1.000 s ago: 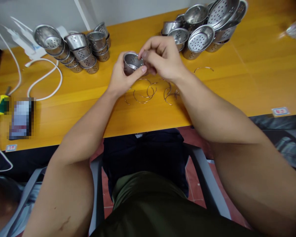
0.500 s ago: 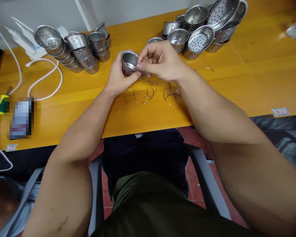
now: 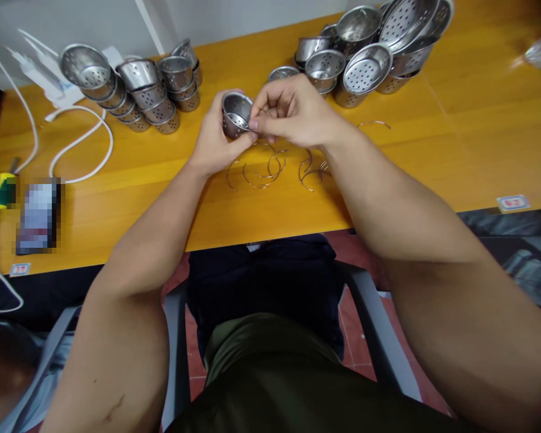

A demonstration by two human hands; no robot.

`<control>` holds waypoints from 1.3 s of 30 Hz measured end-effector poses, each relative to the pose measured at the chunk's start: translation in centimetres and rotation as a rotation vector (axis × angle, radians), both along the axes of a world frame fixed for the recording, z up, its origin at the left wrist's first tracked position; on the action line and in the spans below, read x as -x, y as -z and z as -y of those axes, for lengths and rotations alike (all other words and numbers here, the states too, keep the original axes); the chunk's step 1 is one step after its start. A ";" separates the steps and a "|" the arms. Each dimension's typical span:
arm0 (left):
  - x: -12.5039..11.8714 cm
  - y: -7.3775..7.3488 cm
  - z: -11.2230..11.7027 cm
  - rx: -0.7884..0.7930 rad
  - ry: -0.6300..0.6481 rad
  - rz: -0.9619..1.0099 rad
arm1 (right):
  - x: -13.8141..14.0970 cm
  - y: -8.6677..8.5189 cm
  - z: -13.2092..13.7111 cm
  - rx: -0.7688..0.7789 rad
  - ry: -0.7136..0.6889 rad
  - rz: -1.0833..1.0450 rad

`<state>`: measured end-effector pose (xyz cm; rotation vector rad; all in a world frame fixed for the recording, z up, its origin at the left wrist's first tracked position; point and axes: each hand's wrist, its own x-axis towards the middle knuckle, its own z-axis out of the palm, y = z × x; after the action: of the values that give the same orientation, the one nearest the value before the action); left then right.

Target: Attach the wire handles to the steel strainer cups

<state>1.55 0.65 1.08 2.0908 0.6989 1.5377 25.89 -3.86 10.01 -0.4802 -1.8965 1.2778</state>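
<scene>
My left hand (image 3: 214,141) grips a small perforated steel cup (image 3: 235,114) above the orange table (image 3: 388,156), its mouth tilted toward me. My right hand (image 3: 293,111) is closed in a pinch at the cup's rim; what its fingertips hold is too small to make out, perhaps a thin wire. Several curved wire handles (image 3: 270,168) lie loose on the table just below both hands.
A row of stacked perforated cups (image 3: 139,90) stands at the back left, a heap of cups and strainer bowls (image 3: 369,48) at the back right. A white cable (image 3: 81,138), a blurred phone (image 3: 38,213) and a lone wire (image 3: 373,124) lie on the table.
Both hands with the cup shifted slightly left, and the right hand's fingers closed in on the cup's rim. A cup behind the right hand came into view.
</scene>
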 end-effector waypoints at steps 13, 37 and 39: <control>0.1 0.5 -0.7 0.004 0.059 0.042 | -0.2 0.0 0.0 -0.013 -0.029 -0.005; 0.8 1.8 -2.6 0.248 -0.111 0.123 | -1.3 -0.5 -0.1 -0.523 0.736 0.433; 0.8 1.8 -2.6 0.275 -0.150 0.152 | -2.1 -0.6 -0.9 -0.477 0.856 0.540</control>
<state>0.77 3.29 -0.77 1.7353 0.9686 1.5606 27.98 -2.93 10.65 -1.2810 -1.9599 0.1273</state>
